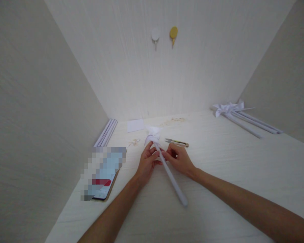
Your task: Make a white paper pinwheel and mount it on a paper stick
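holding a white paper tube (171, 177) over the table (233, 189), so here's our setup, clock centred on our hands. the tube runs from 11 o'clock, where a twisty folded white paper piece (153, 133) sits at its far end, down to 5 o'clock, where the near end points back toward us. our left hand (147, 162) is on its 9 o'clock side, thumb and fingers gripping the tube just below the folded bit. our right hand (179, 158) is at 3 o'clock, fingers curled in and tips right up at the tube; we can't tell if they're pinching it or something tiny.

pair of snips (181, 143) lies just off the right hand's 12 o'clock, blades pointing to 9. flat white paper sheet (135, 125) is out at 10, and past that, by the side wall, a bundle of paper rolls (106, 133). phone (108, 182) lies between 8 and 9, mostly pixelated for us. way over at 2 there's a pile of tubes (245, 126) with folded paper heads (228, 108). on the wall at 12: a white hook (155, 34) and a yellow hook (173, 32), side by side.
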`<state>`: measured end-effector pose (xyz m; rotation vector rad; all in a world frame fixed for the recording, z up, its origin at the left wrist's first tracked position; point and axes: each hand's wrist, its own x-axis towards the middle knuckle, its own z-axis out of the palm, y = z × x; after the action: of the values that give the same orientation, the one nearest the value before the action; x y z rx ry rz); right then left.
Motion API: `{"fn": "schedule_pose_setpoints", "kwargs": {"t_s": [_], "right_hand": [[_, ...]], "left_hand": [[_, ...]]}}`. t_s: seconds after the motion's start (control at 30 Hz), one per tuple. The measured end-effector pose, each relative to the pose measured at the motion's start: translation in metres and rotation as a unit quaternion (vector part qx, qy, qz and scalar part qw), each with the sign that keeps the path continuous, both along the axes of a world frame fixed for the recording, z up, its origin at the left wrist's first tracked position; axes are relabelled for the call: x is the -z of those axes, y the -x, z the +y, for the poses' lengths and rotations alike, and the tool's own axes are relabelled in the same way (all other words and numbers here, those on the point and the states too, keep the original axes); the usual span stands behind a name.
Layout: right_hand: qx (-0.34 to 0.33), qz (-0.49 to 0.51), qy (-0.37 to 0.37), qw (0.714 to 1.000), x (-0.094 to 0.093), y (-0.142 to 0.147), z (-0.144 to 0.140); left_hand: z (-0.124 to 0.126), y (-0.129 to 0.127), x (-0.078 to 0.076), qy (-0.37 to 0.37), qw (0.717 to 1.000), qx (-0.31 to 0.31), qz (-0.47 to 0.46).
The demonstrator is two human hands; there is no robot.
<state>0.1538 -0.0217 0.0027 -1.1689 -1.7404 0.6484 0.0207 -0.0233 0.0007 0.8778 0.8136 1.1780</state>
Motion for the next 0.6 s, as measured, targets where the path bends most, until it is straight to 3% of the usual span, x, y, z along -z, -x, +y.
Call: {"fn": "schedule_pose_setpoints", "kwargs": {"t_s": [0.2,0.43,0.6], "right_hand": [[-0.025,-0.001,0.106,0.994,0.002,0.003,-0.023],[0.028,-0.005,0.097,0.995,-0.003,-0.022,-0.029],[0.097,-0.009,0.071,0.993,-0.015,-0.069,-0.024]], "left_hand": [[0.000,0.002,-0.001,-0.017,0.999,-0.027,0.010],[-0.003,0.000,-0.002,-0.017,0.999,-0.032,0.040],[-0.005,0.002,-0.003,-0.019,0.998,-0.033,0.053]]}}
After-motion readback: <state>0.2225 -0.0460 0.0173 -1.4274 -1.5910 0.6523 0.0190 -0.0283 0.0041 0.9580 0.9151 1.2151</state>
